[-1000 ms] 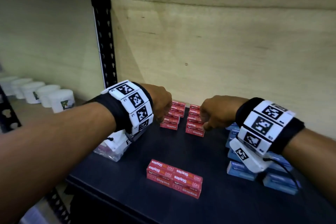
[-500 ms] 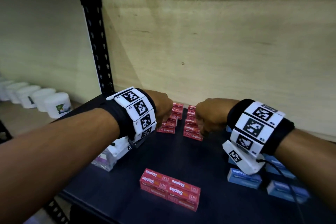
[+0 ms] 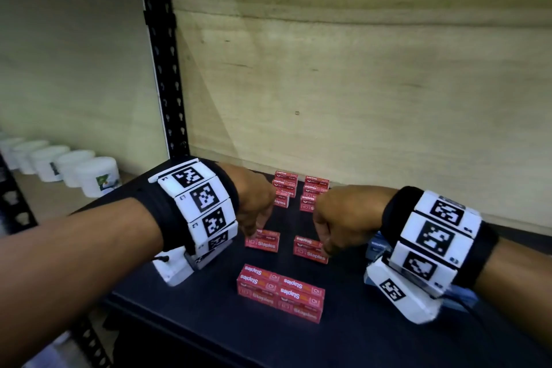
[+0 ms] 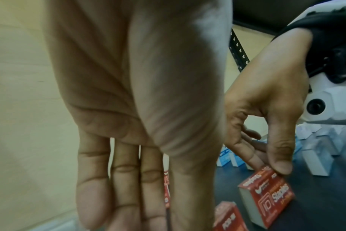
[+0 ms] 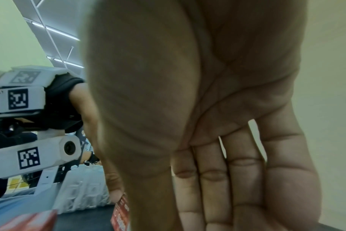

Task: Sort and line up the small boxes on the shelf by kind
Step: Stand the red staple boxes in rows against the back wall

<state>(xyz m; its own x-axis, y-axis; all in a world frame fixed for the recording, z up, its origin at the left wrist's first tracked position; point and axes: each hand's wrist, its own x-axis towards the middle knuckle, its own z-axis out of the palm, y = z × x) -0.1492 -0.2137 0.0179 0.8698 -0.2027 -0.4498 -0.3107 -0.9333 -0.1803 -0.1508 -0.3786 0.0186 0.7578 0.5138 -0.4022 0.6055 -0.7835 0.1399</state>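
Each hand holds one red staples box low over the dark shelf. My left hand pinches the left red box from above; in the left wrist view only a sliver of that box shows between thumb and fingers. My right hand pinches the right red box, seen between its thumb and fingers in the left wrist view. Two short rows of red boxes stand at the back wall. A packed block of red boxes lies near the front. Whether the held boxes touch the shelf is unclear.
Blue boxes stand at the right, mostly hidden behind my right wrist. White jars line the neighbouring shelf at the left, beyond a black upright post. A plywood wall closes the back. Clear plastic packs lie at the left.
Both hands have drawn back from the rear rows toward the front, each bringing one red staples box. The two boxes now sit apart from the rows, side by side.
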